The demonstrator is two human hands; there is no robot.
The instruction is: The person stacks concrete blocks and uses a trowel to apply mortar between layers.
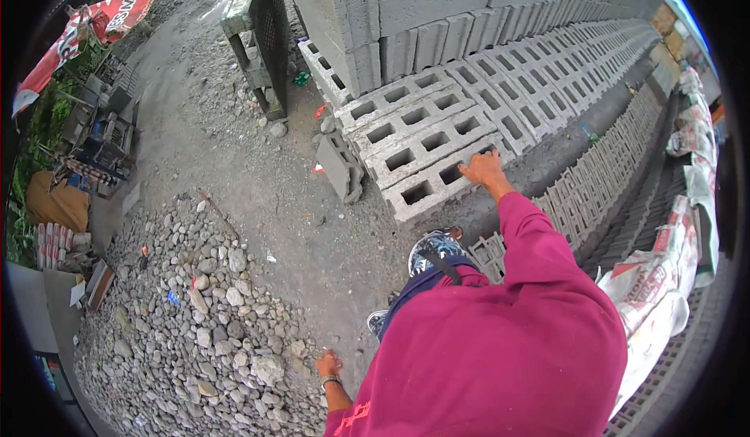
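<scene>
My right hand (486,171) reaches forward to the near row of grey hollow concrete blocks. It grips the top of the nearest hollow block (428,209), thumb and fingers bent over the walls beside a dark cavity. How deep the fingertips go is hidden. That block lies with its openings upward, against similar blocks. Low at my left side hangs my left hand (328,364), with a band on the wrist. Its fingers look loosely apart, nothing shows in them, and it is nearest to a spread of loose stones (226,335).
A tall stack of blocks (422,3) rises behind the low rows. More blocks stand in a line (601,171) to the right, beside white sacks (660,273). A broken slab (337,167) and an upright dark panel (269,46) are ahead left. Gritty ground (176,124) extends leftward.
</scene>
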